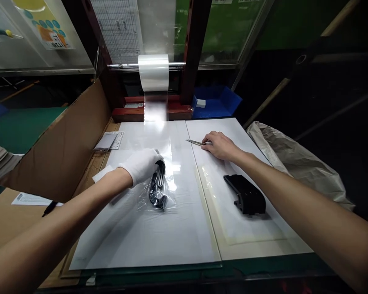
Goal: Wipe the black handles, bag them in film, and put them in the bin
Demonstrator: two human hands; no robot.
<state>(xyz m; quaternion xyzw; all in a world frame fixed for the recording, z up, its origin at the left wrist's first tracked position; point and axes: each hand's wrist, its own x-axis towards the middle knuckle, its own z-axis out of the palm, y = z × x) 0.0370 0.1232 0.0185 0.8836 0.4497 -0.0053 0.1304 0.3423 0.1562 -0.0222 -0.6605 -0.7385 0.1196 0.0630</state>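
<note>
My left hand (144, 164), in a white glove, has its fingers closed on the upper end of a black curved plastic part (157, 188). Clear plastic film surrounds this part, which lies on the white work surface. Above it, a strip of clear film (156, 111) comes down from the film roll (153, 72). Bare, my right hand (220, 145) is closed around a slim pointed metal tool (195, 142), its tip pointing left; its exact kind is unclear. A second black plastic part (247, 194) rests below my right forearm.
A cardboard flap (58, 143) stands at the left, beside a small white card (106, 141) and a black pen (49, 208). Behind the surface are a red metal base (179, 107) and a blue bin (225, 102). A grey plastic bag (297, 157) hangs at the right.
</note>
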